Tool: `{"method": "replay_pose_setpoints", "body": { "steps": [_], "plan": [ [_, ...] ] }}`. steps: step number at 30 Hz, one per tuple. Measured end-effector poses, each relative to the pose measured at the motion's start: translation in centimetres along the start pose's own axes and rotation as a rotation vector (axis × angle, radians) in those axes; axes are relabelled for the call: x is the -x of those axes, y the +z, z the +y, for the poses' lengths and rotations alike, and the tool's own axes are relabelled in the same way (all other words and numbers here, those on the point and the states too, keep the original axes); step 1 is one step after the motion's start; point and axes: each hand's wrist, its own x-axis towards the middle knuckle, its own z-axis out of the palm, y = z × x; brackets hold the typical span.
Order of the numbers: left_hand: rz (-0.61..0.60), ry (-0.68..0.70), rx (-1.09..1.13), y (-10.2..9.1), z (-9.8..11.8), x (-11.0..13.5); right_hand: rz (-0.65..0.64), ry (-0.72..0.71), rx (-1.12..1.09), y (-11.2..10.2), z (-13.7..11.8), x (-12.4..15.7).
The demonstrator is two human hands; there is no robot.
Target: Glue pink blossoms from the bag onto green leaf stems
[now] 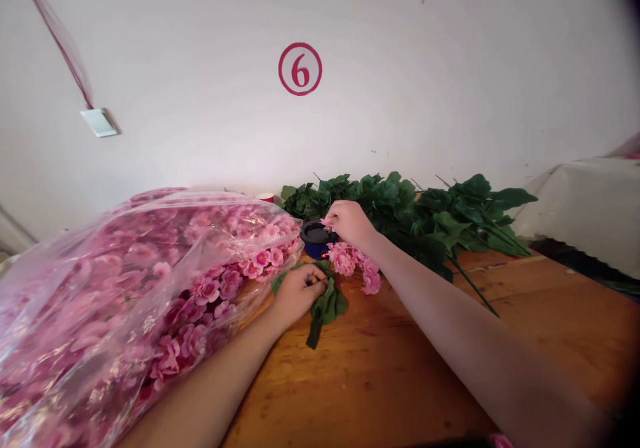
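Note:
My left hand (300, 291) is closed on the stem of an artificial flower spray whose green leaves (330, 303) hang below the fingers. Pink blossoms (350, 263) lie to the right of that hand and seem to belong to the same spray. My right hand (350, 221) pinches a small pink artificial flower (327, 223) at the rim of a round blue pot (314, 240). Dark material fills the pot, and a small orange-red light glows on its side. The fingers partly hide the flower's underside.
A clear plastic bag (150, 248) packed with pink artificial flowers covers the left of the wooden table (400, 368). Green artificial leaf stems (400, 208) are piled along the back right by the wall. One stem (475, 287) sticks out toward the front.

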Motion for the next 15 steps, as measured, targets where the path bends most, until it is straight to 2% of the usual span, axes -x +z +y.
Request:
{"method": "replay_pose_setpoints", "body": {
  "steps": [8,15],
  "plan": [
    [0.004,0.013,-0.039,-0.02,-0.52,-0.01,-0.015,-0.007,-0.011,0.37,0.19,-0.09],
    [-0.010,0.021,-0.020,-0.05,-0.14,0.07,0.032,-0.001,-0.016,0.27,0.54,-0.12]
  ]
}}
